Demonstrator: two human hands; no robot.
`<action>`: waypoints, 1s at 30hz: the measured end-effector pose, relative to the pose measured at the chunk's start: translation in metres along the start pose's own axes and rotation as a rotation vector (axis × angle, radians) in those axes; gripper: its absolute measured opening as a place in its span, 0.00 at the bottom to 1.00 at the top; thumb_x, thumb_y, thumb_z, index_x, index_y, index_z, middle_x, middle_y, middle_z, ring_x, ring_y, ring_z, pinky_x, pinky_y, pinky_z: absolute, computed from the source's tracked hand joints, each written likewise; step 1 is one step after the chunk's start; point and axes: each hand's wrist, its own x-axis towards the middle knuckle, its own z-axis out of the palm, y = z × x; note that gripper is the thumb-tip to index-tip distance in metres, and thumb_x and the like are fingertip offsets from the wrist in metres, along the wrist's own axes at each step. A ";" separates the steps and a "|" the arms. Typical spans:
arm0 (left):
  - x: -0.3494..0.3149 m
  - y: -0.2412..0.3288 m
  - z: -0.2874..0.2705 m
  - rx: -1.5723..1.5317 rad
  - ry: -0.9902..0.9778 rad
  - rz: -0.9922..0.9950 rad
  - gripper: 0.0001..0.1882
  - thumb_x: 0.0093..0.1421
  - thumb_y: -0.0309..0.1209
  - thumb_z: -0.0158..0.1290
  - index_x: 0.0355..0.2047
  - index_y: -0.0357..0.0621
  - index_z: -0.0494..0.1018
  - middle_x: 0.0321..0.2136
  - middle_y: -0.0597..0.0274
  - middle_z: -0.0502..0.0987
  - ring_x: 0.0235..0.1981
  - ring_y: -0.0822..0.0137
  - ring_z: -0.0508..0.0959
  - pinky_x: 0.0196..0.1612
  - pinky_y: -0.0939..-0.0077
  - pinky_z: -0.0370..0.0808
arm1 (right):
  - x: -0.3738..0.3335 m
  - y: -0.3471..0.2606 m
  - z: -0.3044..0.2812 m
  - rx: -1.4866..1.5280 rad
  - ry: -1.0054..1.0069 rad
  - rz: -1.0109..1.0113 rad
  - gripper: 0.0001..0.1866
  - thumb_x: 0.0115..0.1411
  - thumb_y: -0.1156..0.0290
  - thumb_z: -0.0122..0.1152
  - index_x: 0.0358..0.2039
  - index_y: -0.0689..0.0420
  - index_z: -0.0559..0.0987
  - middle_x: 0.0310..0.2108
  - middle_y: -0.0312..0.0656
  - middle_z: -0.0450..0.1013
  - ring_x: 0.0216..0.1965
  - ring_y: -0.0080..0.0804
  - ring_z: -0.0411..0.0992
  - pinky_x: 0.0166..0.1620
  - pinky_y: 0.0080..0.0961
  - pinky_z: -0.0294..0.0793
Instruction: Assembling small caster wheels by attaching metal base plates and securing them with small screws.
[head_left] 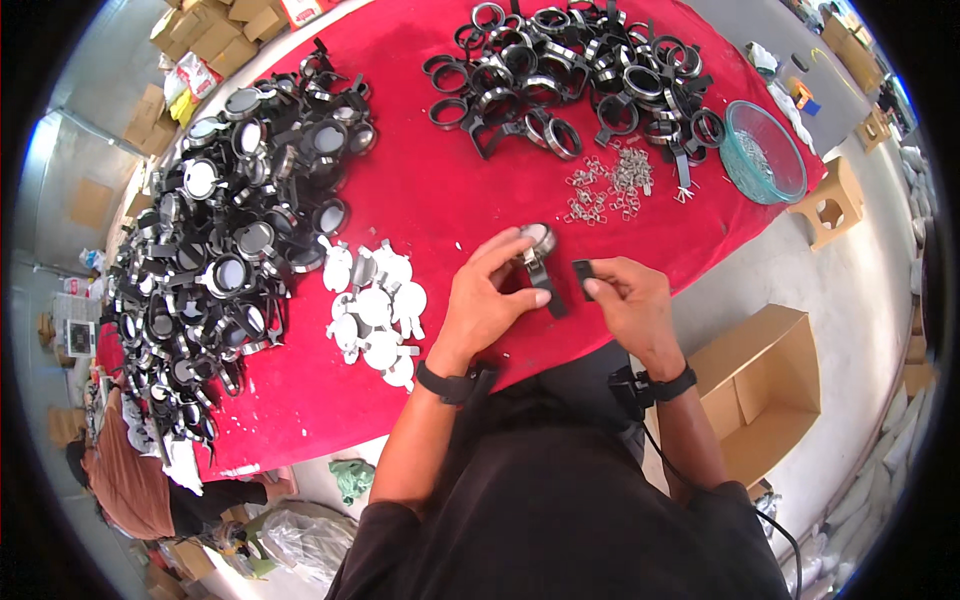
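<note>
My left hand (482,308) grips a watch-like piece (539,270) with a round, silver-rimmed head and a black strap; the thumb presses on the strap and the fingers lie behind the head. Just to its right, my right hand (636,303) pinches a short black strip (582,272) between thumb and fingers. A small gap separates the two pieces. White discs with tabs (374,306) lie in a loose pile left of my left hand. Beyond my hands are small wire-like metal clips (632,172), scattered on the red cloth.
Silver-rimmed rings with black straps (545,90) are heaped at the far side. Similar pieces with pale discs (235,240) cover the left. A glass bowl (735,150) stands near the right edge of the red-covered table (400,180). A cardboard box (755,395) sits right; another person (130,475) is lower left.
</note>
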 end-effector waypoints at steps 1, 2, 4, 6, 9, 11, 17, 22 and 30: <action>-0.001 0.002 -0.006 -0.359 -0.119 -0.010 0.41 0.51 0.24 0.77 0.67 0.38 0.78 0.75 0.45 0.69 0.74 0.50 0.71 0.74 0.57 0.72 | 0.000 0.006 -0.003 0.012 0.006 -0.014 0.11 0.65 0.82 0.68 0.47 0.64 0.88 0.38 0.46 0.86 0.37 0.29 0.84 0.44 0.27 0.82; -0.003 0.003 -0.011 -0.719 -0.242 -0.025 0.42 0.52 0.22 0.77 0.69 0.36 0.76 0.77 0.47 0.66 0.76 0.54 0.69 0.76 0.58 0.70 | 0.000 0.012 -0.005 0.146 0.023 0.054 0.11 0.67 0.83 0.67 0.49 0.65 0.88 0.38 0.42 0.86 0.38 0.25 0.83 0.44 0.25 0.82; -0.006 0.015 -0.020 -0.808 -0.330 0.013 0.47 0.52 0.25 0.79 0.72 0.33 0.71 0.79 0.44 0.61 0.77 0.54 0.68 0.79 0.57 0.66 | 0.003 0.022 -0.009 0.246 0.013 0.129 0.12 0.70 0.83 0.65 0.52 0.66 0.87 0.39 0.36 0.85 0.40 0.19 0.81 0.46 0.23 0.82; -0.012 0.031 -0.023 -0.871 -0.346 0.029 0.50 0.50 0.29 0.81 0.72 0.33 0.70 0.79 0.40 0.61 0.77 0.50 0.67 0.80 0.54 0.64 | 0.004 0.024 -0.007 0.249 0.007 0.134 0.12 0.70 0.83 0.66 0.52 0.66 0.87 0.39 0.36 0.85 0.40 0.20 0.81 0.46 0.23 0.82; -0.017 0.042 -0.026 -1.022 -0.390 0.053 0.52 0.48 0.33 0.83 0.73 0.36 0.70 0.79 0.38 0.60 0.78 0.46 0.66 0.81 0.51 0.63 | 0.007 0.026 -0.002 0.241 -0.004 0.151 0.12 0.70 0.83 0.66 0.52 0.66 0.87 0.38 0.37 0.85 0.40 0.20 0.81 0.46 0.23 0.82; -0.016 0.043 -0.030 -1.072 -0.421 0.072 0.52 0.47 0.32 0.83 0.72 0.39 0.72 0.79 0.36 0.59 0.78 0.44 0.65 0.81 0.48 0.62 | 0.011 0.034 0.002 0.245 -0.008 0.157 0.12 0.70 0.83 0.66 0.52 0.66 0.87 0.38 0.37 0.85 0.40 0.19 0.81 0.46 0.23 0.82; -0.008 0.054 -0.054 -0.739 -0.344 0.288 0.48 0.50 0.19 0.77 0.72 0.35 0.72 0.81 0.43 0.58 0.80 0.49 0.63 0.79 0.57 0.65 | 0.025 0.068 0.012 0.372 0.147 0.141 0.13 0.71 0.82 0.65 0.54 0.66 0.86 0.41 0.37 0.85 0.42 0.20 0.81 0.47 0.23 0.82; 0.004 0.058 -0.079 -0.457 -0.261 0.405 0.46 0.47 0.14 0.76 0.70 0.35 0.74 0.81 0.46 0.57 0.79 0.50 0.64 0.80 0.54 0.64 | 0.022 0.080 0.020 0.207 0.266 0.041 0.12 0.72 0.80 0.65 0.54 0.67 0.85 0.42 0.38 0.85 0.42 0.21 0.80 0.48 0.25 0.83; 0.019 0.077 -0.108 -0.019 -0.050 0.318 0.45 0.47 0.18 0.77 0.68 0.44 0.78 0.77 0.47 0.64 0.78 0.49 0.66 0.78 0.55 0.68 | 0.021 0.076 0.018 0.224 0.249 0.001 0.12 0.71 0.81 0.64 0.53 0.67 0.85 0.42 0.40 0.85 0.42 0.22 0.80 0.47 0.26 0.83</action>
